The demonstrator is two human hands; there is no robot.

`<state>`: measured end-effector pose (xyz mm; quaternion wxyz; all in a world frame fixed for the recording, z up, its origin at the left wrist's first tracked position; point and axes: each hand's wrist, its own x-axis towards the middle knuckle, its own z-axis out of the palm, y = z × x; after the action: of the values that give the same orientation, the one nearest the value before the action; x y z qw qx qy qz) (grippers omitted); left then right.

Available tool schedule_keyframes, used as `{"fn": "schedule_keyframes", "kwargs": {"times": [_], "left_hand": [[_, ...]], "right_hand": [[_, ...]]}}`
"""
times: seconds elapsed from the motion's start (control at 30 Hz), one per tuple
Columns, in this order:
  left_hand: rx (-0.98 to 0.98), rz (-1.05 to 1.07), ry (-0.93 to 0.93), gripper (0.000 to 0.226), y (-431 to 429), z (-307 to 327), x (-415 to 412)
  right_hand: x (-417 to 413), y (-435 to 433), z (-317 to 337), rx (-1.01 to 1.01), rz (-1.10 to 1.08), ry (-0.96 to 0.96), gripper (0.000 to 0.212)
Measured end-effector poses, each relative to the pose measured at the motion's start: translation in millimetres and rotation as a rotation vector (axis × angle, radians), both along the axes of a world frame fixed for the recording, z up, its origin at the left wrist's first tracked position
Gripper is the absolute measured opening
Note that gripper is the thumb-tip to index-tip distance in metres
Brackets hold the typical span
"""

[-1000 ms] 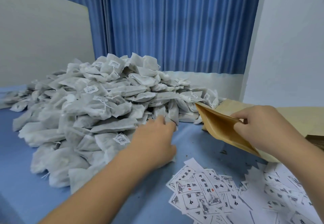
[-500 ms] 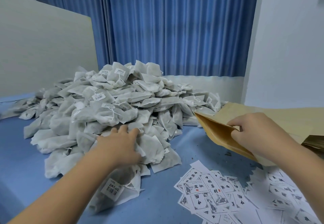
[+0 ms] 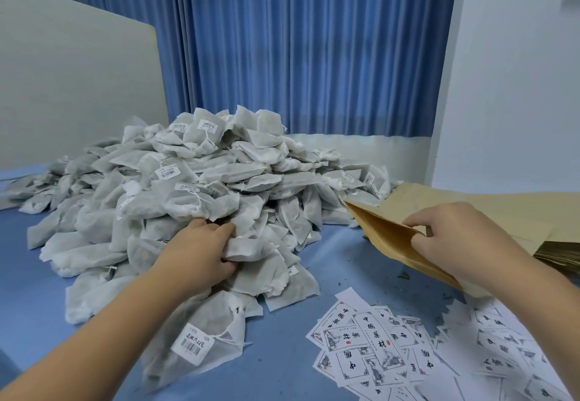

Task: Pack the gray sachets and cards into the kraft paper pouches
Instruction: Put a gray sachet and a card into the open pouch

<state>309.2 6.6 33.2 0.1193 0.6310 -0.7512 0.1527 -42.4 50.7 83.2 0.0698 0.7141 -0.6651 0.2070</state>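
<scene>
Head view: left hand [image 3: 201, 253] grips a sachet [image 3: 251, 248] at the front of the pile [image 3: 219, 181]; loose neighbours could tumble along. Right hand [image 3: 452, 240] pinches a pouch [image 3: 386, 237] beside the pile; its mouth could close.

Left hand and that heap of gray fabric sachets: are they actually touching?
Touching. The head view shows the left hand resting on the heap of gray fabric sachets, its fingers curled round one gray fabric sachet at the front.
</scene>
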Motion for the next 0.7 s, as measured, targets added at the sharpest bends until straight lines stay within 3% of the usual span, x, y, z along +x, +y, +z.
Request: {"fn": "schedule_keyframes", "kwargs": {"times": [0.17,0.27,0.43,0.7], "left_hand": [[-0.041,0.047,-0.104,0.064,-5.0,-2.3,-12.6],[0.014,0.008,-0.040,0.058,-6.3,-4.9,-14.5],[-0.057,-0.114,0.003,0.049,-1.2,-4.4,-23.9],[-0.203,-0.368,0.204,0.058,16.6,8.1,-68.9]], "right_hand": [[-1.4,-1.3,-0.6,0.001,0.014,0.003,0.035],[-2.1,0.6,0.8,0.010,0.008,-0.002,0.034],[-3.4,3.6,4.9,0.001,-0.005,-0.025,0.030],[-8.3,4.4,9.5,0.006,-0.010,-0.009,0.028]]}}
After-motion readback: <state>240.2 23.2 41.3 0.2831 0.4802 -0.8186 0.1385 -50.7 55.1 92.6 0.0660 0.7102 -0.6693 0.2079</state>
